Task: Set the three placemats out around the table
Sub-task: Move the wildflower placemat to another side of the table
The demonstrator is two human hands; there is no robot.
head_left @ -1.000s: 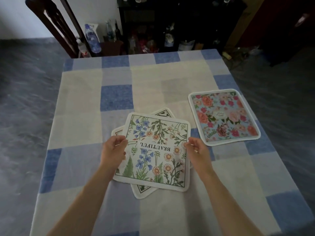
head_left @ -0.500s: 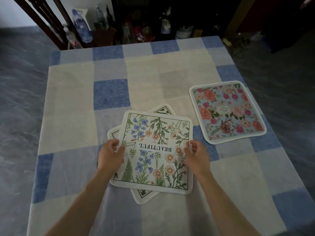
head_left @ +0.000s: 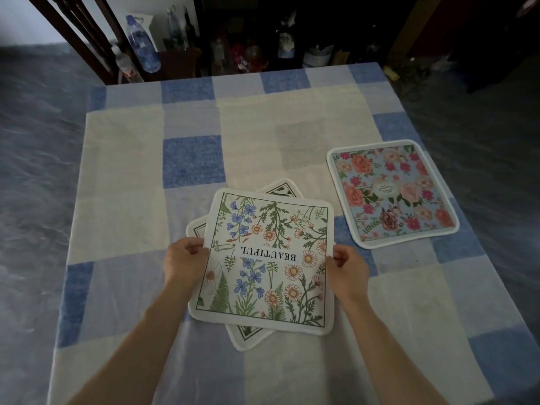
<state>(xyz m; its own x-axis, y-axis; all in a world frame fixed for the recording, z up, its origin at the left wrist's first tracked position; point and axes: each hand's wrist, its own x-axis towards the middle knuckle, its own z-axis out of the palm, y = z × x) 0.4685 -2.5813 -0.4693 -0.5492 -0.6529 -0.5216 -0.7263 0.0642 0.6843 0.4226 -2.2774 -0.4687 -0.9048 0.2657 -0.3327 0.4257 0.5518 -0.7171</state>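
Observation:
A white placemat with wildflowers and the word BEAUTIFUL (head_left: 268, 258) lies in the middle of the table, its lettering upside down to me. My left hand (head_left: 184, 260) pinches its left edge and my right hand (head_left: 349, 268) pinches its right edge. Beneath it, turned at an angle, lies a second white placemat (head_left: 248, 336); only its corners show. A third placemat, blue with pink and red roses (head_left: 391, 194), lies flat near the table's right edge, apart from both hands.
The table wears a blue, grey and cream checked cloth (head_left: 190, 162). A dark wooden chair (head_left: 87, 33) stands at the far left corner. Plastic bottles (head_left: 143, 45) and dark shelves with bottles stand behind the far edge. Grey floor surrounds the table.
Both hands have closed on the side edges of the BEAUTIFUL placemat and drawn it slightly toward me. The view has shifted a little. The rose placemat has stayed put.

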